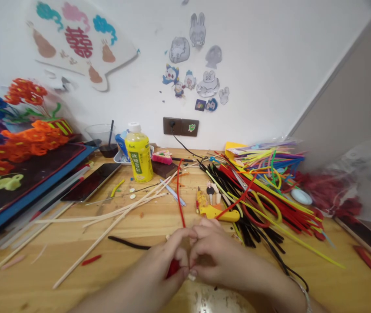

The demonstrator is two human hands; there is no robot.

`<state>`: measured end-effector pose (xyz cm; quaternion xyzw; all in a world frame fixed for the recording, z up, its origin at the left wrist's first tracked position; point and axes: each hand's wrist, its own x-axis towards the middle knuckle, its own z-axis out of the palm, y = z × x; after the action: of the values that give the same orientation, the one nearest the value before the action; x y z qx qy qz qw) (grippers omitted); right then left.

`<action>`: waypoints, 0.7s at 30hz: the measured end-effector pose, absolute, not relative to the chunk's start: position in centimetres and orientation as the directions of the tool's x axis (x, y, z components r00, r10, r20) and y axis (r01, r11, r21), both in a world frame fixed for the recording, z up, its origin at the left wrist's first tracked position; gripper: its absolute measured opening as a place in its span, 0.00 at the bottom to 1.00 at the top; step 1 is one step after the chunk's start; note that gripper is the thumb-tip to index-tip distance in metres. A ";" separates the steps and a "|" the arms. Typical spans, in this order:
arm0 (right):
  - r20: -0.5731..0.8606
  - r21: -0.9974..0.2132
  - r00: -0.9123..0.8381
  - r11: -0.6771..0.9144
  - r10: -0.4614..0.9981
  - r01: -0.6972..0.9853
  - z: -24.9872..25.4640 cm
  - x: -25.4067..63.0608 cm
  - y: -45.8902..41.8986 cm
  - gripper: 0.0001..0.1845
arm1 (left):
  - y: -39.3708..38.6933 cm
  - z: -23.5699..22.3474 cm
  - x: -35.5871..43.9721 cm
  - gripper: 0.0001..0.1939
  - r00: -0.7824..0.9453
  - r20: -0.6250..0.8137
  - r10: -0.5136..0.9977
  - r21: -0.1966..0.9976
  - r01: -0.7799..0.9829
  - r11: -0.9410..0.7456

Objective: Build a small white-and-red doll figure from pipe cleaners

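Chenille [173, 268], deep red and fuzzy, shows in the head view as one small patch inside the curl of the left hand [171, 256], low in the middle above the tabletop [130, 282]; its full shape is hidden. One thin red stem [180, 191] stretches away behind the knuckles; whether it is held, I cannot tell.

Both forearms reach in from the lower edge, and the two hands meet, fingers bent and tips touching. The left is nearly closed, thumb and fingers curled about the red piece. The right hand [213, 248] arches with a gap between thumb and forefinger; I cannot tell what, if anything, it grips.

Left of them lie one black stem [128, 242] and one short red scrap [91, 260]. Farther off are one yellow bottle [139, 154], one phone [91, 182], one cup [102, 138] and two small white discs [132, 193]. One yellow tool [218, 212] lies just beyond the right hand, beside many coloured stems [286, 213], too tangled to count.
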<state>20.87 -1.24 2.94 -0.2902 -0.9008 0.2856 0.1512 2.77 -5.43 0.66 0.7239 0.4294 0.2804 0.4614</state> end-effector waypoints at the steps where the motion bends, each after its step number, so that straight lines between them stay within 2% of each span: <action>1: 0.107 -0.602 -0.781 0.665 0.615 0.442 2.9 20.9 -1.3 0.04 | -5.4 0.6 2.8 0.20 0.475 0.000 0.880 0.920 0.345 -0.186; 4: 0.113 -0.609 -0.754 0.644 0.647 0.462 2.8 21.0 -1.3 0.03 | -5.0 0.4 2.8 0.19 0.432 -0.025 0.901 0.954 0.279 -0.107; 8: 0.124 -0.658 -0.644 0.548 0.755 0.516 3.1 21.1 -1.0 0.04 | -3.5 0.9 2.3 0.19 0.208 -0.112 0.972 0.982 0.174 0.076; 11: 0.130 -0.766 -0.499 0.406 0.857 0.498 3.4 21.4 -0.6 0.07 | -2.6 1.4 1.8 0.18 0.119 -0.265 0.957 0.957 -0.091 0.276; 13: 0.127 -0.836 -0.416 0.323 0.900 0.444 3.6 21.7 -0.3 0.08 | -2.4 1.4 1.7 0.21 0.115 -0.325 0.939 0.903 -0.256 0.344; 15: 0.136 -0.880 -0.356 0.278 0.925 0.386 3.5 22.0 0.0 0.09 | -2.4 0.9 1.9 0.26 0.116 -0.306 0.945 0.895 -0.302 0.327; 18: 0.167 -0.906 -0.294 0.264 0.941 0.330 3.2 22.1 0.0 0.11 | -2.6 -0.3 2.4 0.30 0.106 -0.186 0.977 0.945 -0.251 0.207; 21: 0.189 -0.920 -0.267 0.265 0.945 0.288 3.1 21.8 -0.1 0.11 | -2.9 -1.4 2.8 0.26 0.094 -0.005 0.996 0.977 -0.212 0.025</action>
<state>21.84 -0.14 3.10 -0.4503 -0.6845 0.4059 0.4049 2.80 -2.92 -1.43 0.4623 0.4235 0.5232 0.5772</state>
